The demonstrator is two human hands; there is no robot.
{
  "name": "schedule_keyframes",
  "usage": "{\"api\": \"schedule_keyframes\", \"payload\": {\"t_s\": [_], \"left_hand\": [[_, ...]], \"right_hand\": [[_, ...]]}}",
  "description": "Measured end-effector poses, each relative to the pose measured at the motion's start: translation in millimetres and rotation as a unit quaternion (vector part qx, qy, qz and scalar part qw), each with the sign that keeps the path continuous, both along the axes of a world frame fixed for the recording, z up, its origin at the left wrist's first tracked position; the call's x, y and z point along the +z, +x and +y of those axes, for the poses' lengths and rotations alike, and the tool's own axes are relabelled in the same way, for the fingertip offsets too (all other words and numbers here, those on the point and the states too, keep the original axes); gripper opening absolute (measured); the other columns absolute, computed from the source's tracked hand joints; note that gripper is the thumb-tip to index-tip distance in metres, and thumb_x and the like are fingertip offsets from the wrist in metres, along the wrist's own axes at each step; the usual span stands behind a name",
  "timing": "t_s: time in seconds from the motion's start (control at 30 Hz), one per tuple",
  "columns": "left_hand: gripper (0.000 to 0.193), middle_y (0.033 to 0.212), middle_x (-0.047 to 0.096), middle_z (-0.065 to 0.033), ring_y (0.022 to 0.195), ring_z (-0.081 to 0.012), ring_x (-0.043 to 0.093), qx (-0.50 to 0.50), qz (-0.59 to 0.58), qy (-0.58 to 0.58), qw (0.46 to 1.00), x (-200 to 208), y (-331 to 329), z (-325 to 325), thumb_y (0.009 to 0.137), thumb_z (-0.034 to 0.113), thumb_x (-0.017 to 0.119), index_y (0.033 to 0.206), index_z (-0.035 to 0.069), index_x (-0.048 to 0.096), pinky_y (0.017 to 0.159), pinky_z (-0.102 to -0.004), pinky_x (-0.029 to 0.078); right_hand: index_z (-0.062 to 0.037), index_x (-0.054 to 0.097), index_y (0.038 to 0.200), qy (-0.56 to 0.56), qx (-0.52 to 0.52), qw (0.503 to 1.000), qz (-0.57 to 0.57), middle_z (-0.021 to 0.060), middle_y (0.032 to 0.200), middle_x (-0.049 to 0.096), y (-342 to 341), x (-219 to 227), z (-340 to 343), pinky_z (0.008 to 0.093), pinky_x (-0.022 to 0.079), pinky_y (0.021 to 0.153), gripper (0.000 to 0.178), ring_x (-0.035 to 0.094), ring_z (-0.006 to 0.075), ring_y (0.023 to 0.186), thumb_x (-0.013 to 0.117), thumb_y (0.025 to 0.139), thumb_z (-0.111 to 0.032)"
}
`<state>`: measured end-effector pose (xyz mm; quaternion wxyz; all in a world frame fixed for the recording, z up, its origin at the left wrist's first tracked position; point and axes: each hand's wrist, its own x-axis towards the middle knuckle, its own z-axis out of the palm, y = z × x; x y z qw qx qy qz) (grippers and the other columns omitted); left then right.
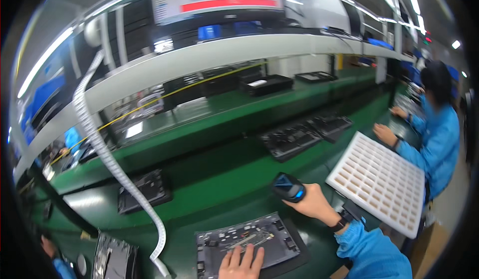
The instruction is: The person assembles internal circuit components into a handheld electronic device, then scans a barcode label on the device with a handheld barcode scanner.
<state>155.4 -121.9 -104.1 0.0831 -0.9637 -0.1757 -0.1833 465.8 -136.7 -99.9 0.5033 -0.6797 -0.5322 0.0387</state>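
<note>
My right hand (313,203) is wrapped round a black handheld barcode scanner (288,186) with a blue-lit band, raised above the bench. Below it lies a dark grey flat electronics casing (279,241), its inner side up, with a circuit board and small parts showing. The fingers of my left hand (241,265) are spread flat on the casing's near edge, holding nothing. My right wrist wears a black band (340,224) below a blue sleeve.
A white grid tray (381,179) stands at the right beside a co-worker (436,134) in blue. More dark casings (144,191) lie on the green bench. A white ribbed hose-like strip (117,166) hangs down at left. Above the shelf beam (239,47) stands a monitor (219,2).
</note>
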Motion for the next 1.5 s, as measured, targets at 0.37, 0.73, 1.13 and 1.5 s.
{"api": "schedule_keyframes", "payload": {"t_s": [0.37, 0.73, 1.13, 1.5], "left_hand": [[0.037, 0.116, 0.065, -0.0201, 0.103, -0.0361, 0.06, 0.047, -0.083, -0.066, 0.993, -18.8, -1.0, 27.6, 0.091, 0.012, 0.065, 0.124, -0.002, 0.062, 0.088, -0.0452, 0.049], [0.05, 0.111, 0.063, -0.0187, 0.108, -0.039, 0.057, -0.011, -0.064, -0.107, 0.992, 10.3, -13.4, 6.5, 0.087, 0.014, 0.069, 0.133, -0.001, 0.058, 0.091, -0.0482, 0.046], [0.007, 0.085, 0.073, -0.0143, 0.08, -0.0302, 0.071, 0.051, -0.266, -0.274, 0.923, 92.8, -50.0, 85.0, 0.086, 0.004, 0.074, 0.088, -0.002, 0.071, 0.07, -0.0377, 0.053], [0.039, 0.091, 0.065, -0.0138, 0.088, -0.0338, 0.064, -0.055, -0.048, -0.34, 0.938, 41.3, -25.0, 56.7, 0.079, 0.025, 0.087, 0.097, 0.004, 0.06, 0.08, -0.0439, 0.049]], "right_hand": [[0.0044, 0.074, 0.094, -0.026, 0.035, 0.999, 0.023, 0.0217, 0.084, 0.075, 0.5, 0.4, 12.7, 0.0379, 0.058, 0.073, 0.032, 0.078, 0.0336, 0.081, 0.086, 0.08, -0.021], [0.0019, 0.077, 0.092, -0.134, 0.058, 0.983, 0.114, 0.0144, 0.078, 0.075, -11.7, 6.4, -20.8, 0.0337, 0.058, 0.064, 0.029, 0.075, 0.023, 0.069, 0.085, 0.083, -0.024], [-0.0018, 0.074, 0.114, -0.408, 0.336, 0.843, 0.105, 0.0129, 0.082, 0.075, -73.0, 100.5, -46.5, 0.0343, 0.057, 0.067, 0.031, 0.072, 0.0187, 0.067, 0.08, 0.087, -0.016], [0.0005, 0.075, 0.108, -0.401, 0.256, 0.879, 0.037, 0.0141, 0.077, 0.075, -64.4, 87.9, -37.6, 0.0354, 0.056, 0.065, 0.03, 0.072, 0.0206, 0.065, 0.082, 0.085, -0.018]]}}
